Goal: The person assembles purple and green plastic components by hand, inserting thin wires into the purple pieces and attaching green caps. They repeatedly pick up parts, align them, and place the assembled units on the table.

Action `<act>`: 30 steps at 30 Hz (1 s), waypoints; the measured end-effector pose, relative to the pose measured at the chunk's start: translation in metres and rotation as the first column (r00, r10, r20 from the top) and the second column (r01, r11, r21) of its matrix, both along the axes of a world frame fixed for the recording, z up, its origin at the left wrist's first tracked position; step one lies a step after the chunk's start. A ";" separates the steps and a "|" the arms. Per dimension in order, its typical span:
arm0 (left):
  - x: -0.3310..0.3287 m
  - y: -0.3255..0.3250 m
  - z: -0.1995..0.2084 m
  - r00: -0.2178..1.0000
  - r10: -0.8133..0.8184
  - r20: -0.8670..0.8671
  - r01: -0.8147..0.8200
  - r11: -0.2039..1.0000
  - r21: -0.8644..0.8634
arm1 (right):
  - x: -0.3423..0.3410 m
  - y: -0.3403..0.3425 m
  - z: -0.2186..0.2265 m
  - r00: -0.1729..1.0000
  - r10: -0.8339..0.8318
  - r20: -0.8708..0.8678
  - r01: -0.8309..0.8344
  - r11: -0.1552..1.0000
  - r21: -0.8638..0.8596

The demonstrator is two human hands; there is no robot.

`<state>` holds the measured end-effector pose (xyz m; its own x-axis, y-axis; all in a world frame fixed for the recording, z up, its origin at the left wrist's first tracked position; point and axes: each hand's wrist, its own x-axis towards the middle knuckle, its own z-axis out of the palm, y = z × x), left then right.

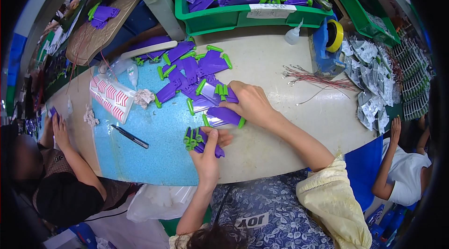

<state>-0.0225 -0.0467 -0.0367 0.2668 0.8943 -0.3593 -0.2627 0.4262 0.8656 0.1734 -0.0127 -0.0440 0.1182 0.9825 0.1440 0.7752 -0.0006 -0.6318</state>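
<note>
My left hand (206, 161), near the front of the table, is closed around a small stack of flat purple pieces with green tube ends (193, 140). The green ends point away from me, bunched side by side. Farther forward and to the right, my right hand (252, 101) pinches more purple-and-green pieces (221, 91) at the edge of a loose pile. That pile of purple pieces (191, 69) spreads back and left across the blue mat, its green ends facing various ways. The right fingertips partly cover what they grip.
A green bin (215, 21) of similar pieces stands at the back. Red wires (318, 79) and stacked metal plates (369, 80) lie right. On the blue mat (163, 155) are a pen (130, 136), crumpled tissue (144, 98) and a striped packet (111, 97). Co-workers sit on both sides.
</note>
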 end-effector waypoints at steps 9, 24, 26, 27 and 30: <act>0.025 0.031 0.024 0.860 0.052 0.507 0.075 0.971 -0.227 | -0.004 -0.047 0.062 0.678 -0.117 -0.726 -0.220 0.910 -0.352; 0.039 0.009 0.033 0.964 0.005 0.266 -0.018 0.999 0.048 | 0.025 -0.060 0.067 0.939 0.344 0.010 -0.334 0.902 0.276; 0.042 0.007 0.029 0.986 -0.021 0.164 -0.002 0.991 0.136 | 0.015 -0.060 0.064 0.908 0.307 0.284 -0.405 0.816 0.412; 0.042 0.007 0.022 0.998 -0.045 0.034 0.038 0.980 0.197 | 0.010 -0.059 0.056 0.901 0.276 0.334 -0.405 0.810 0.424; 0.027 0.019 0.022 0.963 -0.074 -0.258 0.153 0.941 0.301 | 0.030 -0.053 0.059 0.933 0.230 0.276 -0.327 0.862 0.387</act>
